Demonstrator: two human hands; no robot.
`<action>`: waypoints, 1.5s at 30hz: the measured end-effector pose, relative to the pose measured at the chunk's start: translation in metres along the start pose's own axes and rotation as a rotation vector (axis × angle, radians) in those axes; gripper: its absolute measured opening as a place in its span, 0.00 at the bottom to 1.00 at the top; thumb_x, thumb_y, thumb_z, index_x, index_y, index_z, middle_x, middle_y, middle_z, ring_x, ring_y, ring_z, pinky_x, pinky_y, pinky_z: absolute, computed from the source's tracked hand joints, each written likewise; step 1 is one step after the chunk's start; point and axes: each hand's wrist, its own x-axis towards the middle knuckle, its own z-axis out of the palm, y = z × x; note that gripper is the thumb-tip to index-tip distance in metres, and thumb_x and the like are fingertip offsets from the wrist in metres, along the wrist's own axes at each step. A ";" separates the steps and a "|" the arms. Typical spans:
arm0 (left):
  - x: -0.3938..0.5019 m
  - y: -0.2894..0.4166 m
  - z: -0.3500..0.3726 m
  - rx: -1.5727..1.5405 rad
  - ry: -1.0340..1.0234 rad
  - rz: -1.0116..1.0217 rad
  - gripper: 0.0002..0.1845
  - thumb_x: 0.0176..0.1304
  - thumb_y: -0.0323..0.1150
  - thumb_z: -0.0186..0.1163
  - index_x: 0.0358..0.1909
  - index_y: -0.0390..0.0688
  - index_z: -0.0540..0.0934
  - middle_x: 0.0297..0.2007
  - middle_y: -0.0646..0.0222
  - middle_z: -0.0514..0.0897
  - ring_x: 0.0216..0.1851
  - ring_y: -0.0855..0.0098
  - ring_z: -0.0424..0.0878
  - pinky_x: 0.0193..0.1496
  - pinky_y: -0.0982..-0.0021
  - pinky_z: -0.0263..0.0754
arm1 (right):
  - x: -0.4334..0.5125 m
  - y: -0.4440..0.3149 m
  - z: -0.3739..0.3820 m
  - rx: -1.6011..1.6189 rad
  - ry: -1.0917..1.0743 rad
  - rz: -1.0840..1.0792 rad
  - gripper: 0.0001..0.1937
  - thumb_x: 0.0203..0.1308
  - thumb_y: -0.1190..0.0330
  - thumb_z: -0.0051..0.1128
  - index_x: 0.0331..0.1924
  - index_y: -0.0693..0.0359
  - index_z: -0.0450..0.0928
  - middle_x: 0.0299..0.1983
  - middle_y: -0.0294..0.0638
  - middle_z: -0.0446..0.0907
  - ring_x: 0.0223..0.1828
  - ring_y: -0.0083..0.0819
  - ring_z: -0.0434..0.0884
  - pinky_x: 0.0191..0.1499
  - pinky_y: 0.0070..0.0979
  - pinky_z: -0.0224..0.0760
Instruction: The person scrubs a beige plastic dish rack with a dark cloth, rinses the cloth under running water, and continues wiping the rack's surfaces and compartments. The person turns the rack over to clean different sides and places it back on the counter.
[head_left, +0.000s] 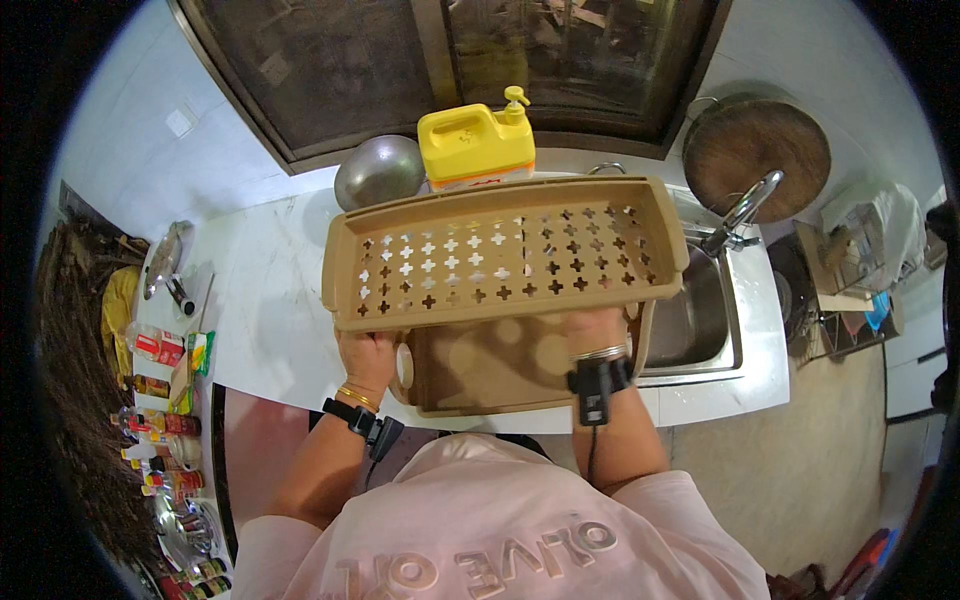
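Note:
A brown plastic rack tray (491, 298) with rows of cross-shaped holes is held up before me, tilted towards the camera. Under its left front edge my left hand (365, 358) grips it, with the fingertips hidden beneath. My right hand (598, 330) holds the same front edge further right, its fingers also out of sight. Below and partly behind the tray, a second brown plastic piece (487, 375) with a solid panel and oval side openings rests on the white countertop (262, 300). Whether the two pieces are joined, I cannot tell.
Behind the tray stand a yellow pump jug (476, 142) and a metal bowl (381, 172). At right are a steel sink (686, 322), its faucet (742, 214) and a large round brown board (757, 157) against the wall. Several bottles (172, 420) line the left counter near a pan (165, 259).

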 end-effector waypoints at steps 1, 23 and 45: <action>0.000 -0.001 0.000 0.000 -0.034 -0.022 0.18 0.66 0.39 0.59 0.54 0.41 0.80 0.54 0.54 0.81 0.57 0.47 0.74 0.63 0.48 0.63 | -0.009 -0.002 0.013 -0.048 -0.062 -0.079 0.27 0.60 0.63 0.56 0.64 0.62 0.72 0.66 0.50 0.71 0.67 0.47 0.69 0.73 0.41 0.56; -0.002 -0.005 0.011 0.152 0.076 -0.027 0.19 0.65 0.34 0.56 0.56 0.38 0.78 0.54 0.50 0.80 0.54 0.46 0.74 0.58 0.50 0.64 | -0.042 -0.024 -0.037 1.521 0.164 0.404 0.15 0.73 0.64 0.43 0.54 0.61 0.77 0.47 0.45 0.82 0.44 0.34 0.81 0.49 0.37 0.78; -0.004 -0.030 -0.021 -0.252 -0.048 -0.109 0.27 0.62 0.38 0.66 0.58 0.37 0.71 0.54 0.53 0.76 0.53 0.51 0.75 0.55 0.56 0.71 | -0.174 -0.030 -0.046 1.033 0.019 0.611 0.20 0.75 0.64 0.42 0.64 0.64 0.71 0.52 0.40 0.81 0.48 0.30 0.81 0.51 0.28 0.77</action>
